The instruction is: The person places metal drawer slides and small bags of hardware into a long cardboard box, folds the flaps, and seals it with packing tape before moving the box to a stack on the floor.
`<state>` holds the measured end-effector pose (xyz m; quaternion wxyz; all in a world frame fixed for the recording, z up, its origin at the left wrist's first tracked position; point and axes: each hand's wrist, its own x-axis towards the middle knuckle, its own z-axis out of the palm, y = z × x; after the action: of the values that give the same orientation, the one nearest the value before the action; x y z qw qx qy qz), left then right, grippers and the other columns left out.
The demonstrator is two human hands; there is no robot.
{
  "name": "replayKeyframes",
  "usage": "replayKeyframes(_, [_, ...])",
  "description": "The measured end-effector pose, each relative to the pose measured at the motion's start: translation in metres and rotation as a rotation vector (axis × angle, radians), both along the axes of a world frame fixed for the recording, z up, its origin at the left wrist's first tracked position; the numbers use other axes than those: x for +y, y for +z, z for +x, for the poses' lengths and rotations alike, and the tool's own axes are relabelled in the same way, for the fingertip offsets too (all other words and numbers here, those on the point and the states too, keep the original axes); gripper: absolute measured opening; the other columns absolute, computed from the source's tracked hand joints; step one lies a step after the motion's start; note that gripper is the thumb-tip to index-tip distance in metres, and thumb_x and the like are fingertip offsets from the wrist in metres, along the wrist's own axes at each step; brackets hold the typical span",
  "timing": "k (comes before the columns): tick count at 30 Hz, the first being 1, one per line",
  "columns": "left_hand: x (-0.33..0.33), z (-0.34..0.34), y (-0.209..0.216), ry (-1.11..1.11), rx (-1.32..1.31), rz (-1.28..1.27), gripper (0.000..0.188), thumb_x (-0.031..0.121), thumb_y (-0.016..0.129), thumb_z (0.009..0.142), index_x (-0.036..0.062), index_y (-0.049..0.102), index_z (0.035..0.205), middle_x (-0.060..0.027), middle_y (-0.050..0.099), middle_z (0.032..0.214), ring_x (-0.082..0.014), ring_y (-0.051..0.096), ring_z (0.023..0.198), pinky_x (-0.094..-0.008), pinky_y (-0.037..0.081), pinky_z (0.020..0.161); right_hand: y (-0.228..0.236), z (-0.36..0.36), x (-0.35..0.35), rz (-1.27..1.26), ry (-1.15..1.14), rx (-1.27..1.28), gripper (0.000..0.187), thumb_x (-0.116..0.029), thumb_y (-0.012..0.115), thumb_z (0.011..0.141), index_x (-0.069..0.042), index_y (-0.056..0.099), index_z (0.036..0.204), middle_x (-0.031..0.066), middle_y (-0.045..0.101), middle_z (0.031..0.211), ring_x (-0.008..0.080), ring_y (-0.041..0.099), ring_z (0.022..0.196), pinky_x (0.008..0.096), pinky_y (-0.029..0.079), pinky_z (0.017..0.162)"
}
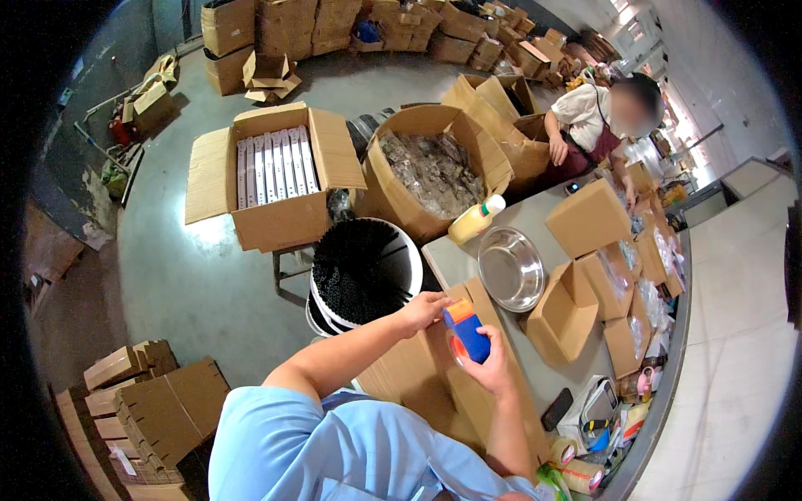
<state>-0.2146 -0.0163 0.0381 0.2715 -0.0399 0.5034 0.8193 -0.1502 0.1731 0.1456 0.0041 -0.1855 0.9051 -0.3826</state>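
Observation:
My right hand (493,364) is wrapped around a blue and orange tape dispenser (471,334), held over a brown cardboard carton (401,377) in front of me. My left hand (424,312) is at the dispenser's orange front end, beside the carton's far edge. Its fingers are bent and pressed together; what lies between them, if anything, is too small to make out. Just beyond my left forearm, a white bucket (411,271) holds a bundle of thin black rods (355,267).
A table (535,219) at right carries a steel bowl (511,269), a yellow bottle (476,219), small boxes (562,313), a phone (556,409) and tape rolls (582,476). Open cartons (280,219) stand beyond; a co-worker (585,125) sits at far right. Flattened cardboard (171,409) is stacked lower left.

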Motion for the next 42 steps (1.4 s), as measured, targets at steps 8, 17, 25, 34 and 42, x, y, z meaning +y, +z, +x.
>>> replayKeyframes(8, [0.006,-0.007,-0.052,0.019,0.126,-0.780,0.030,0.029,0.058,0.084,0.0005,0.067,0.081,-0.0189,0.067,0.081,-0.0302,0.065,0.072,-0.0411,0.051,0.067,0.038,0.031,0.029,0.154,0.007,-0.404,0.053,-0.020,0.071,0.073,-0.004,0.055,0.121,0.0190,0.064,0.101,0.0269,0.064,0.091,0.0346,0.049,0.081])
replayKeyframes(17, [0.008,0.016,-0.020,0.089,0.391,-0.870,0.034,0.023,0.061,0.083,0.0049,0.052,0.111,-0.0205,0.063,0.099,-0.0374,0.061,0.093,-0.0423,0.050,0.077,0.039,0.010,0.014,0.474,-0.037,-0.507,0.053,-0.027,0.066,0.066,-0.015,0.061,0.117,0.0190,0.064,0.103,0.0324,0.062,0.093,0.0379,0.049,0.081])
replayKeyframes(25, [0.025,0.021,-0.011,0.101,0.513,-0.831,0.062,0.037,0.074,0.075,0.0080,0.044,0.120,-0.0213,0.065,0.099,-0.0342,0.064,0.093,-0.0407,0.051,0.079,0.042,0.059,0.082,0.363,-0.015,-0.593,0.055,-0.020,0.064,0.065,-0.014,0.059,0.120,0.0136,0.067,0.090,0.0250,0.064,0.078,0.0339,0.050,0.074])
replayKeyframes(34, [0.127,0.094,0.029,-0.685,1.561,-1.279,0.087,0.059,0.067,0.067,0.0137,0.039,0.135,-0.0110,0.040,0.137,-0.0293,0.030,0.132,-0.0583,0.023,0.103,0.031,0.195,0.193,0.599,-0.186,-0.503,0.064,-0.028,0.070,0.066,-0.025,0.051,0.127,0.0166,0.055,0.115,0.0351,0.056,0.105,0.0401,0.046,0.089])
replayKeyframes(42, [0.163,0.120,0.046,-0.999,1.624,-1.150,0.102,0.034,0.081,0.054,0.0133,0.030,0.139,-0.0170,0.047,0.117,-0.0343,0.041,0.116,-0.0502,0.027,0.102,0.020,0.274,0.201,-0.025,-0.878,-0.021,0.058,-0.022,0.073,0.074,-0.004,0.050,0.124,0.0148,0.050,0.112,0.0238,0.050,0.090,0.0354,0.043,0.080])
